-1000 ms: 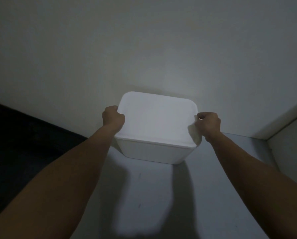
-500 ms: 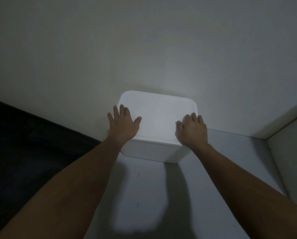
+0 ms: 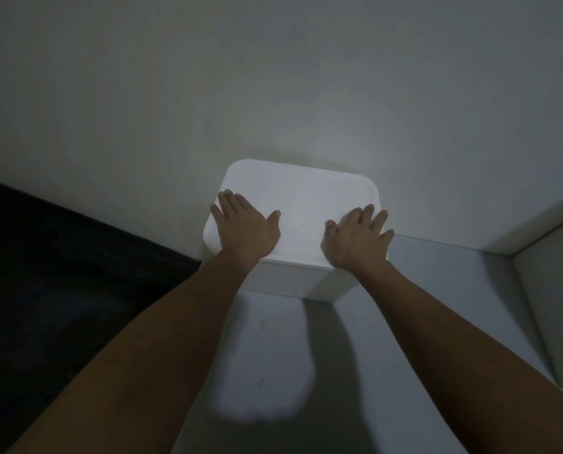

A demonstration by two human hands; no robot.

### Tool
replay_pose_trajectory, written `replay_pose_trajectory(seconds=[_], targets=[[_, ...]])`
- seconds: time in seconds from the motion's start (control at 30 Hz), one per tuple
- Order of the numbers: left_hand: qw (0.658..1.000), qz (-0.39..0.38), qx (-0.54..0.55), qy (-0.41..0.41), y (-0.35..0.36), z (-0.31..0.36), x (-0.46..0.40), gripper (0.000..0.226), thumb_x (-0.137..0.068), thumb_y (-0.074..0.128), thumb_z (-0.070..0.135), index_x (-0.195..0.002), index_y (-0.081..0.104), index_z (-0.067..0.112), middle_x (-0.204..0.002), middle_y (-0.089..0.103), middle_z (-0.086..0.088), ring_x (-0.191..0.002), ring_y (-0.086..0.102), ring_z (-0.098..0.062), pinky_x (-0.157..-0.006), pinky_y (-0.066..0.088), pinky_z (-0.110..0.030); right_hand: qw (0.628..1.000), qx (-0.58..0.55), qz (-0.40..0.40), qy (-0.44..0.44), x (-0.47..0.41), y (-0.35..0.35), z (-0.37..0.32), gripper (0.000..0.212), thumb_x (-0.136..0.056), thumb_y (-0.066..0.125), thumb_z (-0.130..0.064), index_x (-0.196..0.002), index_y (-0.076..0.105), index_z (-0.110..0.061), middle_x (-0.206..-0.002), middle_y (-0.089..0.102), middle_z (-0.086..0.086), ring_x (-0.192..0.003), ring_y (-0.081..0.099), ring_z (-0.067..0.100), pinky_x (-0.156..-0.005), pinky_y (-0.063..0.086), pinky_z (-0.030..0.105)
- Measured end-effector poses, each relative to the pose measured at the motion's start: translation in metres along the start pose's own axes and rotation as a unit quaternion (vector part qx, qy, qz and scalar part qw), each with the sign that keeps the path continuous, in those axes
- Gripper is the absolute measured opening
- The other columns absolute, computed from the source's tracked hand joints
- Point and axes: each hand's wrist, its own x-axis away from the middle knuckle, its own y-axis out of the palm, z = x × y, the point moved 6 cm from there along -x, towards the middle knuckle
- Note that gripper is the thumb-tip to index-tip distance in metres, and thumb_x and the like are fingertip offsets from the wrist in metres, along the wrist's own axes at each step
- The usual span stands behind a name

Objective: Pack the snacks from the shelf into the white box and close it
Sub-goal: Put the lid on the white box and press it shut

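Two hands lie flat on the lid (image 3: 301, 204) of the white box (image 3: 286, 278). Left hand (image 3: 245, 229) covers the lid's left part, fingers straight and close together, pointing away from the person, thumb splayed out toward the middle. Right hand (image 3: 357, 240) covers the right part near the front edge, fingers slightly spread, tips reaching toward the lid's right rim, thumb angled inward. Neither hand curls round anything; palms rest on the surface. Lid sits level on the box, edges lined up with the body all round where visible, box closed. Contents hidden. Box stands on a pale grey surface (image 3: 267, 355), its back close to the off-white wall (image 3: 273, 77); whether it touches the wall cannot be told. Bright patch of light falls on the surface in front of the box, framed by the shadows of both forearms. Dark area (image 3: 44, 290) fills the lower left, detail too dim to read. At right, a pale ledge (image 3: 535, 224) runs diagonally from the wall, and a light vertical panel (image 3: 558, 306) stands beside the surface. Both forearms reach in from the bottom corners, bare.
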Motion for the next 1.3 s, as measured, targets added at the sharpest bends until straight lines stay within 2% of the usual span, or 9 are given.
replay_pose_trajectory(seconds=[0.23, 0.43, 0.67, 0.83, 0.93, 1.07, 1.13, 1.2, 1.3], targets=[[0.996, 0.090, -0.007, 0.017, -0.002, 0.001, 0.012, 0.078, -0.095, 0.022, 0.054, -0.145, 0.027, -0.006, -0.154, 0.025, -0.022, -0.146, 0.017, -0.032, -0.118, 0.006, -0.053, 0.998, 0.018, 0.059, -0.021, 0.011, 0.001, -0.001, 0.072, -0.094, 0.029, -0.049, -0.142, 0.032, 0.004, -0.153, 0.028, 0.024, -0.143, 0.015, 0.047, -0.111, 0.022, 0.060], [0.995, 0.103, 0.000, 0.013, -0.003, 0.002, 0.010, 0.072, -0.096, 0.023, 0.049, -0.144, 0.029, -0.004, -0.154, 0.027, -0.020, -0.146, 0.018, -0.031, -0.119, 0.008, -0.053, 0.999, 0.013, 0.008, 0.035, 0.009, 0.002, -0.013, 0.070, -0.095, 0.026, -0.044, -0.150, 0.017, -0.001, -0.160, 0.010, 0.021, -0.146, 0.000, 0.044, -0.113, 0.003, 0.066], [0.995, 0.091, 0.013, 0.024, -0.008, -0.005, 0.005, 0.066, -0.096, 0.026, 0.045, -0.142, 0.037, -0.001, -0.152, 0.034, -0.016, -0.143, 0.027, -0.028, -0.117, 0.015, -0.049, 0.995, 0.001, 0.072, -0.062, 0.022, 0.003, -0.031, 0.062, -0.093, 0.028, -0.042, -0.141, 0.038, -0.003, -0.152, 0.034, 0.019, -0.143, 0.023, 0.039, -0.113, 0.015, 0.062], [0.992, 0.086, -0.008, 0.087, -0.036, -0.018, -0.019, 0.077, -0.092, 0.013, 0.053, -0.099, 0.070, 0.001, -0.101, 0.069, -0.018, -0.093, 0.064, -0.035, -0.086, 0.047, -0.039, 0.995, 0.002, 0.072, -0.067, 0.021, 0.007, -0.032, 0.064, -0.093, 0.028, -0.042, -0.144, 0.033, -0.004, -0.154, 0.029, 0.019, -0.144, 0.021, 0.039, -0.114, 0.013, 0.062], [0.981, 0.141, 0.015, 0.136, -0.039, -0.027, -0.020, 0.062, -0.095, 0.027, 0.041, -0.073, 0.069, 0.000, -0.076, 0.070, -0.020, -0.071, 0.067, -0.037, -0.071, 0.053, -0.037, 0.995, 0.001, 0.074, -0.070, 0.018, 0.008, -0.032, 0.064, -0.093, 0.027, -0.042, -0.145, 0.031, -0.005, -0.156, 0.026, 0.018, -0.145, 0.018, 0.037, -0.115, 0.011, 0.061], [0.955, 0.211, 0.114, 0.174, -0.027, -0.037, -0.011, 0.044, -0.088, 0.041, 0.028, -0.057, 0.062, 0.005, -0.073, 0.071, -0.017, -0.069, 0.064, -0.035, -0.059, 0.054, -0.040, 0.995, 0.006, 0.071, -0.064, 0.017, 0.009, -0.033, 0.062, -0.092, 0.029, -0.041, -0.141, 0.036, -0.004, -0.153, 0.031, 0.018, -0.142, 0.023, 0.038, -0.113, 0.014, 0.061], [0.955, 0.207, 0.135, 0.162, -0.026, -0.037, -0.013, 0.044, -0.088, 0.040, 0.031, -0.060, 0.062, 0.004, -0.076, 0.071, -0.016, -0.075, 0.062, -0.034, -0.061, 0.052, -0.042, 0.994, 0.005, 0.082, -0.071, 0.015, 0.003, -0.033, 0.056, -0.089, 0.033, -0.041, -0.128, 0.049, -0.003, -0.139, 0.046, 0.021, -0.130, 0.039, 0.040, -0.106, 0.027, 0.056], [0.950, 0.220, 0.155, 0.160, -0.026, -0.038, -0.013, 0.043, -0.088, 0.040, 0.032, -0.063, 0.063, 0.005, -0.079, 0.071, -0.015, -0.081, 0.062, -0.034, -0.065, 0.053, -0.044, 0.988, 0.016, 0.117, -0.100, 0.009, -0.008, -0.027, 0.045, -0.086, 0.038, -0.041, -0.105, 0.058, -0.006, -0.112, 0.059, 0.016, -0.105, 0.053, 0.037, -0.090, 0.039, 0.046], [0.943, 0.229, 0.177, 0.162, -0.025, -0.042, -0.012, 0.040, -0.087, 0.041, 0.032, -0.072, 0.066, 0.004, -0.086, 0.071, -0.016, -0.086, 0.061, -0.034, -0.068, 0.054, -0.045, 0.976, -0.006, 0.175, -0.129, 0.001, -0.018, -0.006, 0.043, -0.091, 0.036, -0.040, -0.090, 0.065, -0.008, -0.094, 0.066, 0.012, -0.087, 0.058, 0.034, -0.078, 0.042, 0.040]])
